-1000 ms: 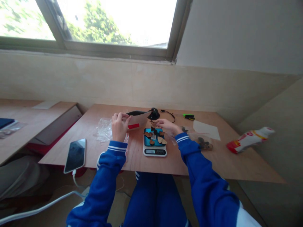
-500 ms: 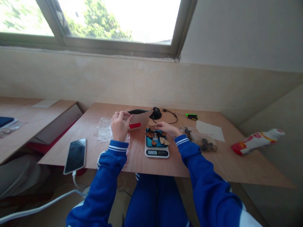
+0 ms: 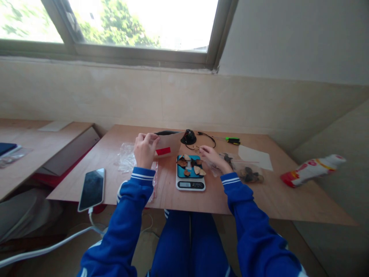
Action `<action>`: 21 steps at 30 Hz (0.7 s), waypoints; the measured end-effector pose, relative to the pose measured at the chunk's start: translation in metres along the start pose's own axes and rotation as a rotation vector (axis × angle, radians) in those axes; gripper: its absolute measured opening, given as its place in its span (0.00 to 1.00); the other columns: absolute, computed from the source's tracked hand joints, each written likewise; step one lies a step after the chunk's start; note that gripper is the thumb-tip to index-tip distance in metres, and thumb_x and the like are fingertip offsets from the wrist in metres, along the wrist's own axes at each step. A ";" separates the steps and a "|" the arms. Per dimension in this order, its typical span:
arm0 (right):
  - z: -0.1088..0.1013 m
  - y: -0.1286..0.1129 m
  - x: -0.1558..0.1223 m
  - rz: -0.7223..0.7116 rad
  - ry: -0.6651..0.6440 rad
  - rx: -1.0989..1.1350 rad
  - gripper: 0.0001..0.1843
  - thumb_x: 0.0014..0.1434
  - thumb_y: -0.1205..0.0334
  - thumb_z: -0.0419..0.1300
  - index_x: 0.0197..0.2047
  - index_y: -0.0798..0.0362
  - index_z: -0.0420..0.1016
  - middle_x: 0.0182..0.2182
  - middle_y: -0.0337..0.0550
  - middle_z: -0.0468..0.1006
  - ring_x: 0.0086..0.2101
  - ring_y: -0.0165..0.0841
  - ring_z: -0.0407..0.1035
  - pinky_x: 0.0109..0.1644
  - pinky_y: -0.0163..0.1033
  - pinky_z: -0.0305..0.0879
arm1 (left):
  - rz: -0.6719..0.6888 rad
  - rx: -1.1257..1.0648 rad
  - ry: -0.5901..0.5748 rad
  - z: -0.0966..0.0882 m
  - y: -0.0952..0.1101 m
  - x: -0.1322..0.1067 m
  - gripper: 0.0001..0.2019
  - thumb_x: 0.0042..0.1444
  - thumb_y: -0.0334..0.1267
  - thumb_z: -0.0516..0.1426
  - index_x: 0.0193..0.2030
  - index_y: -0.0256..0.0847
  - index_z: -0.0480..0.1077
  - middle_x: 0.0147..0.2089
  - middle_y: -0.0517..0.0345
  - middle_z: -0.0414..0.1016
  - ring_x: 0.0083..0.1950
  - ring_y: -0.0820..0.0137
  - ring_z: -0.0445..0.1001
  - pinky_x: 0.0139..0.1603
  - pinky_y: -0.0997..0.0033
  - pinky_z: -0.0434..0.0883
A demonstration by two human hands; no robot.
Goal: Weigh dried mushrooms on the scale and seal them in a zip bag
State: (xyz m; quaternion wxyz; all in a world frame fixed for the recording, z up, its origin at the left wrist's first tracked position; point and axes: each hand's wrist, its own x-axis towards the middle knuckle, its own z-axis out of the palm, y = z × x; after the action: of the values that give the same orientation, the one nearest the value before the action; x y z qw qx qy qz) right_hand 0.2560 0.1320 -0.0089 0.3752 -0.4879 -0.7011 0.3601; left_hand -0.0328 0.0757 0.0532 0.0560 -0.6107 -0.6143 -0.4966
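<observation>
My left hand (image 3: pixel 146 149) pinches the edge of a pale paper sheet (image 3: pixel 170 143) with a red patch on it, tilted up over the table. To the right, my right hand (image 3: pixel 212 156) has its fingers closed on a thin, dry brown piece (image 3: pixel 196 148), just beyond the scale. Between my hands sits a small white kitchen scale (image 3: pixel 179 185) with a blue platform. On the platform lie several dry brown and pale pieces (image 3: pixel 197 169), whose kind I cannot tell. The scale's digits are too small to read.
Clear plastic bags (image 3: pixel 126 157) lie left; a bag of dark dried pieces (image 3: pixel 251 175) lies right, near white paper (image 3: pixel 255 157). Behind are a black round device (image 3: pixel 188 137) with a cable and a green-handled screwdriver (image 3: pixel 232 140). A phone (image 3: pixel 92 189) and bottle (image 3: pixel 313 170) flank these.
My right hand has moved right and slightly up, off the platform, carrying a dry brown piece. More of the pieces on the scale now show. My left hand stays nearly still with the paper.
</observation>
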 end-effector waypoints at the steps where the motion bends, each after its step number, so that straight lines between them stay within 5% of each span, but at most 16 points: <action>1: -0.004 0.000 -0.008 0.004 0.041 -0.006 0.21 0.54 0.45 0.55 0.36 0.56 0.71 0.35 0.46 0.75 0.37 0.36 0.67 0.43 0.40 0.65 | 0.003 0.001 0.002 0.001 0.000 0.001 0.05 0.56 0.40 0.58 0.36 0.44 0.73 0.36 0.55 0.65 0.39 0.65 0.67 0.43 0.64 0.67; 8: -0.006 0.001 -0.105 0.068 0.256 -0.012 0.21 0.57 0.42 0.53 0.40 0.52 0.71 0.39 0.49 0.77 0.42 0.40 0.71 0.49 0.44 0.67 | -0.057 -0.078 0.048 0.013 -0.012 0.028 0.03 0.55 0.35 0.57 0.32 0.41 0.72 0.34 0.57 0.61 0.37 0.67 0.66 0.45 0.63 0.67; 14: 0.012 0.018 -0.198 0.328 0.421 0.053 0.26 0.52 0.36 0.55 0.40 0.50 0.72 0.38 0.54 0.80 0.38 0.45 0.75 0.46 0.50 0.71 | -0.073 -0.076 0.092 0.022 -0.021 0.039 0.06 0.57 0.34 0.55 0.38 0.39 0.73 0.37 0.53 0.64 0.42 0.65 0.68 0.51 0.60 0.67; 21: 0.017 0.012 -0.210 0.269 0.386 0.079 0.26 0.54 0.41 0.57 0.43 0.54 0.75 0.42 0.54 0.80 0.41 0.43 0.75 0.46 0.46 0.71 | 0.084 -0.176 0.011 0.030 -0.017 0.022 0.20 0.58 0.36 0.54 0.57 0.40 0.65 0.56 0.47 0.63 0.56 0.61 0.67 0.54 0.60 0.70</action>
State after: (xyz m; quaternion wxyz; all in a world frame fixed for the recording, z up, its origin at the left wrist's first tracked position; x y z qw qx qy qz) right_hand 0.2973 -0.0676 -0.0635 0.4698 -0.6217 -0.5304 0.3339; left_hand -0.0358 0.1151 0.0440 0.0262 -0.6355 -0.5419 -0.5493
